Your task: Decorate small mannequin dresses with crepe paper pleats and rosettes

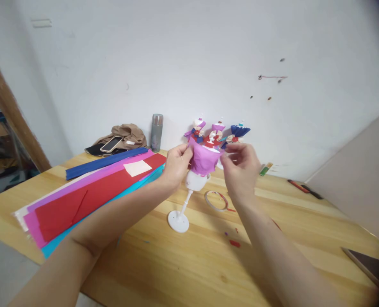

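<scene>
A small white stand (178, 221) with a round base, thin stem and rounded body rises from the table, leaning slightly in view. Purple crepe paper (206, 160) wraps its upper part, its top edge stretched wide. My left hand (177, 164) pinches the left corner of this paper between thumb and fingers. On the opposite side, my right hand (240, 168) has thumb and forefinger closed at the right corner, the other fingers curled. White and red show at the top, behind the paper's edge.
Crepe paper strips (61, 213) lie layered on the left of the wooden table. A flask (156, 133), brown cloth (128, 134) and phone (111, 144) stand or lie behind. Decorated figures (237, 135) line the wall. A tape ring (216, 201) and red scraps (234, 243) lie right of the stand.
</scene>
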The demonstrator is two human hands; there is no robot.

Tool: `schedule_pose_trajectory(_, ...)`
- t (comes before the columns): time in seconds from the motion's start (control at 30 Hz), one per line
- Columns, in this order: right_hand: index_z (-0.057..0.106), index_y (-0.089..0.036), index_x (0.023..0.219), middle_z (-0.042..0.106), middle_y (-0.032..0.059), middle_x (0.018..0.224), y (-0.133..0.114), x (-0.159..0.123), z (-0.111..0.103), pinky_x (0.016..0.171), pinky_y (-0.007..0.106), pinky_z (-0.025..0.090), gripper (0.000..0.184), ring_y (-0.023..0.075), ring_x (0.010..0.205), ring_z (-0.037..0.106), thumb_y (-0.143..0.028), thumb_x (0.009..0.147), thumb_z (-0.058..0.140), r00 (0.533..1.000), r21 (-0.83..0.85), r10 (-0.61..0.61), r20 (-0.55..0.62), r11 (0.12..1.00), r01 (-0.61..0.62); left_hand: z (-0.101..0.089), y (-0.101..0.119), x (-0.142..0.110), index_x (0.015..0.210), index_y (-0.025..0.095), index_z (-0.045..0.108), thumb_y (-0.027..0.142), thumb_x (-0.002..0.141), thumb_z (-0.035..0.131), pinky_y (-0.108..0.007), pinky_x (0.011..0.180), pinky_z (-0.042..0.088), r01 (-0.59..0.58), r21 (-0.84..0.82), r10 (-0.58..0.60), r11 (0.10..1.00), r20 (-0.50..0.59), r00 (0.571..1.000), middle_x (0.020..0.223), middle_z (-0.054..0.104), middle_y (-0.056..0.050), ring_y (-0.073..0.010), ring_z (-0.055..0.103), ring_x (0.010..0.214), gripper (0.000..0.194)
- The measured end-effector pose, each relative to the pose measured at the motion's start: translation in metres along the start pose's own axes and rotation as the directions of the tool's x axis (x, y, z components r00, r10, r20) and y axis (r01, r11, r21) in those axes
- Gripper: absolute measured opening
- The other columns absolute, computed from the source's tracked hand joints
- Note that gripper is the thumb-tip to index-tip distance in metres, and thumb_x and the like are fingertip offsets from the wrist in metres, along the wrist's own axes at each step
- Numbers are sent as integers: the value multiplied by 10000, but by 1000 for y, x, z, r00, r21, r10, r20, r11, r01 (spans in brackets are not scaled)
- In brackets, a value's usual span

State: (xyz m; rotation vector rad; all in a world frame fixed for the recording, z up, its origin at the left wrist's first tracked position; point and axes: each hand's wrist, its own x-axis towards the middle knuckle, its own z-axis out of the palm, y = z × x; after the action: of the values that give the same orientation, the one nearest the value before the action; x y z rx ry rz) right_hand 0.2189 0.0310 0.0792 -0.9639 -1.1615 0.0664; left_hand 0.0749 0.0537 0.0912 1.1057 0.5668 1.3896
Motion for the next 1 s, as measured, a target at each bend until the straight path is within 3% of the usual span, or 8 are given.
schedule_pose_trajectory(0.07,571,-240,756,550,-11,741,-12,0,-8,626,322,377,78,156,651,471,-256,784,641,996,-29,-78,-45,997,76,-2,-1,2,589,140,554,230,927,661,-201,519,329,-3,2,3,1000,-6,1000,554,468,40,-66,408,505,365)
schedule_pose_trajectory(0.1,544,-242,678,510,-22,658,-18,-1,-11,589,317,347,164,150,604,439,-287,807,634,994,-38,-105,-6,994,105,-2,-3,3,594,140,561,241,926,664,-202,515,321,-9,7,9,1000,-7,1000,554,465,40,-67,400,505,362)
schedule_pose_trajectory(0.17,526,-234,556,468,-32,530,-30,-5,-15,530,310,297,311,130,513,395,-347,801,681,963,-75,-130,236,986,151,-5,-6,6,610,140,578,262,914,680,-206,516,314,-33,20,33,999,2,999,563,471,38,-71,391,514,343)
schedule_pose_trajectory(0.23,560,-223,545,503,-25,488,-38,-10,-15,508,302,293,376,119,467,407,-433,826,693,831,-172,-90,548,961,217,-8,-9,9,623,143,587,269,903,690,-208,534,326,-69,30,69,997,10,998,580,489,32,-80,404,542,323)
schedule_pose_trajectory(0.3,581,-221,588,557,-12,506,-40,-16,-12,508,298,312,398,125,465,448,-510,840,687,764,-264,-50,643,922,283,-11,-13,12,621,151,583,278,897,694,-213,561,352,-93,27,93,995,-2,996,583,498,26,-93,427,571,324)
schedule_pose_trajectory(0.47,528,-240,636,593,2,552,-28,-23,-2,515,300,323,357,146,487,487,-484,797,734,834,-385,-78,546,861,332,-15,-18,17,627,168,575,288,869,724,-227,601,383,-101,-21,99,995,-65,993,575,495,27,-114,466,609,309)
schedule_pose_trajectory(0.7,598,-235,735,701,24,671,-13,-14,-1,542,321,412,156,202,540,646,-351,816,664,851,-341,70,521,931,132,-7,-9,10,645,155,533,154,898,595,-210,563,336,-25,-81,16,996,-117,993,599,480,39,-82,410,558,260)
schedule_pose_trajectory(1.0,694,-210,855,727,45,699,5,-6,0,597,354,495,124,228,626,688,-311,818,632,798,-224,166,579,974,-40,0,-3,-1,683,140,570,134,882,620,-208,619,393,-42,-62,36,997,-87,996,659,541,24,-81,473,607,206)
